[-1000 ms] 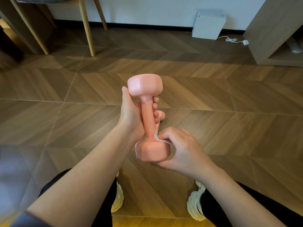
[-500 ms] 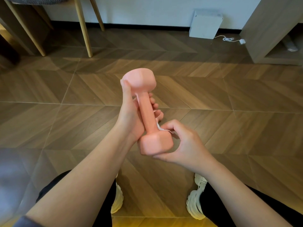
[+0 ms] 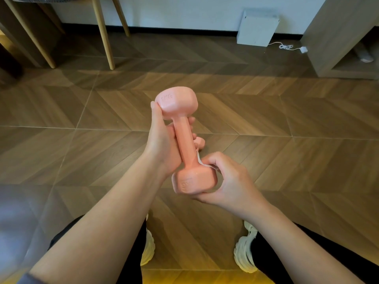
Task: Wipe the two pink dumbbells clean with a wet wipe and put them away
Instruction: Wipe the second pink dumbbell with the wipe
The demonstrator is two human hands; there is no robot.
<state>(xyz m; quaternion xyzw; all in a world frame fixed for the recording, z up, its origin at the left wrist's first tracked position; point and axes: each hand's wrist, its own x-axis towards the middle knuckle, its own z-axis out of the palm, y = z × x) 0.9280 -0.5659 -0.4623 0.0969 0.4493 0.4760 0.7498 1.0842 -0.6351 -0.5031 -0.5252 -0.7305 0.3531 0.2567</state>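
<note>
A pink dumbbell (image 3: 185, 140) is held upright in front of me, above the floor. My left hand (image 3: 162, 144) grips its handle from the left, thumb resting against the upper head. My right hand (image 3: 227, 179) curls around the lower head and pinches a white wet wipe (image 3: 202, 162) against it, just below the handle. Most of the wipe is hidden under my fingers. A second dumbbell is not in view.
Wooden chair legs (image 3: 104, 35) stand at the back left. A white box (image 3: 256, 27) with a cable (image 3: 287, 47) leans on the wall at the back. A wooden cabinet (image 3: 338, 37) is at the right. My shoes (image 3: 245, 249) rest on the herringbone floor (image 3: 82, 140).
The dumbbell has tilted, its top leaning left and its lower head swinging right. My right hand with the wipe has shifted around the lower head.
</note>
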